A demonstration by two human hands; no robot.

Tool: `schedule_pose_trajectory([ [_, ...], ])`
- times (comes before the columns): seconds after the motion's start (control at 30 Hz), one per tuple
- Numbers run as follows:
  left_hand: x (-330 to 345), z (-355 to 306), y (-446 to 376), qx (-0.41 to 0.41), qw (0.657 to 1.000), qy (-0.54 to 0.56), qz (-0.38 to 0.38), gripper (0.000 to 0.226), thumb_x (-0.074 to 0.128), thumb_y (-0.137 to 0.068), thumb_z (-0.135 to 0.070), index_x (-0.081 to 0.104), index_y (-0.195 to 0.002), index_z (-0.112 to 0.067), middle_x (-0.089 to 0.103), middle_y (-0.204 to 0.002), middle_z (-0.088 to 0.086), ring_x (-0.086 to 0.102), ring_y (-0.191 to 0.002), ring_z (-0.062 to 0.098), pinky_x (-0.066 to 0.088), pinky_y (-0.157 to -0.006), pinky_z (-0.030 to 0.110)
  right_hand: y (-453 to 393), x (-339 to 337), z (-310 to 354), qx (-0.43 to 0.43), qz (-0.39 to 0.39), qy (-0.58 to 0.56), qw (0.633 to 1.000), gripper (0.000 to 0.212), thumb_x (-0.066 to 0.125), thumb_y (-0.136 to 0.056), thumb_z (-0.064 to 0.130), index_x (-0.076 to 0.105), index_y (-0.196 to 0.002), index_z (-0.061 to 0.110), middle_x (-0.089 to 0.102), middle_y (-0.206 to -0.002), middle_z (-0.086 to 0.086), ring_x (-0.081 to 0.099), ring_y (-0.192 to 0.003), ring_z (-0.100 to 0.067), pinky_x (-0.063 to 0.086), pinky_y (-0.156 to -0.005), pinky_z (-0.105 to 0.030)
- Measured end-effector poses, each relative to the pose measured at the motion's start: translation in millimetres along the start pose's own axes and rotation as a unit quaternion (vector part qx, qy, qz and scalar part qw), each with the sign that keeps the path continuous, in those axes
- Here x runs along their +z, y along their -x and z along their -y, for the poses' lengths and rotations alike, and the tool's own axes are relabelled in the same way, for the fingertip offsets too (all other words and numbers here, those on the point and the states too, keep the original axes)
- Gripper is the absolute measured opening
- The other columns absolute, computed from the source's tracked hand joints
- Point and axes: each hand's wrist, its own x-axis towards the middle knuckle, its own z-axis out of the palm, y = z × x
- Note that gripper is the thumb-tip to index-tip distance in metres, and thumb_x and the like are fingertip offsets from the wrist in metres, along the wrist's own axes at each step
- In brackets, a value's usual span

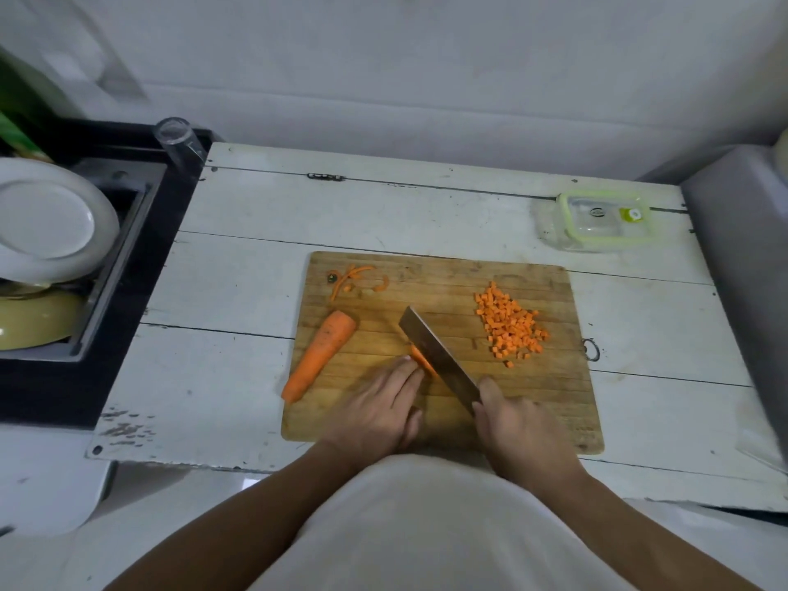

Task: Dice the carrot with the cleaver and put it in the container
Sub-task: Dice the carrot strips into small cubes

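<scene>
On the wooden cutting board (554, 403) my left hand (379, 403) presses down on a small carrot piece (420, 356), most of it hidden under my fingers. My right hand (516, 432) grips the cleaver (439, 356) by its handle, and the blade rests against that piece on its right side. A large uncut carrot section (320, 356) lies at the board's left. A pile of diced carrot (509, 324) sits at the board's right. The clear container (597, 221) with a green-rimmed lid stands shut on the table beyond the board's far right corner.
Carrot peelings (349, 279) lie at the board's far left corner. The white plank table (239, 258) holds the board. To the left, a dark sink (140, 232) holds a white plate (47, 219), a yellow bowl (34, 322) and a glass (177, 138) at its rim. A grey object (742, 258) stands at the right.
</scene>
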Motion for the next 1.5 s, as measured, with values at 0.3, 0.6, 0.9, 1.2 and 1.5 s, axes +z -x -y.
schedule_pose_trajectory([
  [0.3, 4, 1, -4, 0.003, 1.0, -0.015, 0.014, 0.061, 0.047, -0.099, -0.041, 0.048, -0.149, -0.006, 0.049, -0.154, 0.013, 0.044, -0.143, 0.026, 0.039, -0.117, 0.042, 0, 5, 1, -0.016, 0.017, 0.05, 0.999, 0.017, 0.048, -0.099, 0.022, 0.034, -0.108, 0.026, 0.069, -0.086, -0.002, 0.069, -0.081, -0.03, 0.055, -0.067, -0.04],
  [0.6, 2, 0, -5, -0.01, 0.999, -0.011, 0.033, 0.063, 0.045, -0.098, -0.043, 0.045, -0.152, -0.01, 0.047, -0.156, 0.011, 0.042, -0.145, 0.025, 0.043, -0.114, 0.044, -2, 13, -11, -0.019, -0.006, 0.053, 0.998, 0.02, 0.047, -0.098, 0.023, 0.03, -0.106, 0.031, 0.067, -0.082, 0.001, 0.068, -0.074, -0.028, 0.058, -0.067, -0.044],
  [0.9, 2, -2, -7, -0.011, 0.999, -0.02, 0.035, 0.062, 0.048, -0.096, -0.042, 0.049, -0.149, -0.009, 0.049, -0.154, 0.011, 0.043, -0.144, 0.025, 0.04, -0.114, 0.042, 4, 11, -11, -0.036, 0.016, 0.069, 0.997, 0.029, 0.049, -0.097, 0.023, 0.031, -0.119, 0.028, 0.067, -0.084, 0.002, 0.067, -0.074, -0.026, 0.058, -0.066, -0.041],
  [1.2, 2, -3, -9, -0.017, 1.0, -0.01, 0.021, 0.062, 0.049, -0.099, -0.051, 0.054, -0.146, -0.01, 0.054, -0.15, 0.009, 0.048, -0.141, 0.024, 0.046, -0.108, 0.041, -1, 7, -7, -0.043, 0.05, 0.08, 0.995, 0.042, 0.047, -0.1, 0.02, 0.024, -0.135, 0.022, 0.067, -0.102, 0.0, 0.068, -0.087, -0.023, 0.057, -0.075, -0.038],
  [1.5, -3, -4, -11, -0.023, 0.997, 0.003, 0.074, 0.064, 0.042, -0.1, -0.052, 0.049, -0.148, -0.011, 0.052, -0.152, 0.009, 0.046, -0.142, 0.025, 0.047, -0.108, 0.044, -20, 11, 1, -0.075, -0.005, 0.069, 0.995, 0.029, 0.054, -0.096, 0.016, 0.04, -0.121, 0.019, 0.069, -0.082, -0.004, 0.07, -0.07, -0.027, 0.048, -0.055, -0.035],
])
